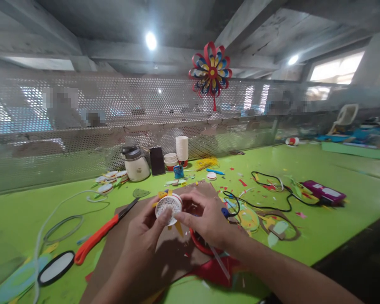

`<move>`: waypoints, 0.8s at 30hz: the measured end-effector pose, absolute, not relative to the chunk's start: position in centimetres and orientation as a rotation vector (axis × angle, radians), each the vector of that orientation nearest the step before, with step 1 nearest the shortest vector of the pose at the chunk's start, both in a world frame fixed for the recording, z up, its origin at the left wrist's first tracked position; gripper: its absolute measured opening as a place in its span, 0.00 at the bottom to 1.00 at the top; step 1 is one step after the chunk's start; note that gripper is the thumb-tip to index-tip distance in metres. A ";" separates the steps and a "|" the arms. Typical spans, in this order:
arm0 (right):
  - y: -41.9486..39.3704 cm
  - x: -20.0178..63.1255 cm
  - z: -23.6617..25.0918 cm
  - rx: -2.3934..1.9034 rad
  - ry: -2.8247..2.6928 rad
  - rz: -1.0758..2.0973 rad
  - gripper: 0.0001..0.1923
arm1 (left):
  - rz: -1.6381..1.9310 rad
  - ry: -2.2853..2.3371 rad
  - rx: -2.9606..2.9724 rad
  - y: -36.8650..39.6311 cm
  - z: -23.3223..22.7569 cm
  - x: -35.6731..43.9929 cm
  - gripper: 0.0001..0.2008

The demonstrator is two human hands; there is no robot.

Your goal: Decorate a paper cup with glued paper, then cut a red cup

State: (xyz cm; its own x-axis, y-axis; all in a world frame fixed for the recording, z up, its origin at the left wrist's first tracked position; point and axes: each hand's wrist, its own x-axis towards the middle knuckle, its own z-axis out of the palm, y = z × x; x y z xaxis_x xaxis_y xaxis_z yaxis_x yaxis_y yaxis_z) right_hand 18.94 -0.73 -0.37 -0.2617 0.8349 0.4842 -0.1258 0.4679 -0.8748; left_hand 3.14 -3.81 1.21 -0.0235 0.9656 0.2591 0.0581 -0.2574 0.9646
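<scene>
Between my two hands is a small round paper cup piece (168,210) with a white face printed with small dark marks, like a dial. Yellow paper pieces stick out around its edge. My left hand (142,230) grips it from the left, thumb pressed on the face. From the right, my right hand (205,213) pinches its rim with thumb and fingers. Both are above a brown board (174,257). Under my right wrist lies a red, curved object (201,242), partly hidden, with a translucent stick (220,262) beside it.
An orange-handled tool (98,236) lies left of the board. At the back stand a kettle (136,164), a phone (157,161) and stacked paper cups (181,148). Black cable (272,207) and a purple box (324,193) lie right, among paper scraps. A perforated screen (114,109) borders the table.
</scene>
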 end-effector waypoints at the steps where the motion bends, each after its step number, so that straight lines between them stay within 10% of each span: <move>1: -0.7 18.9 -0.4 -0.642 -1.554 1.075 0.16 | 1.404 1.137 1.402 -3.8 1.2 3.2 0.16; 10: -0.4 19.3 -0.4 -0.573 -1.373 1.425 0.14 | 1.417 0.992 1.191 -3.8 1.1 3.4 0.31; 24: -0.4 19.1 -0.1 -0.561 -1.154 1.621 0.14 | 1.374 0.976 1.129 -3.7 1.4 3.7 0.25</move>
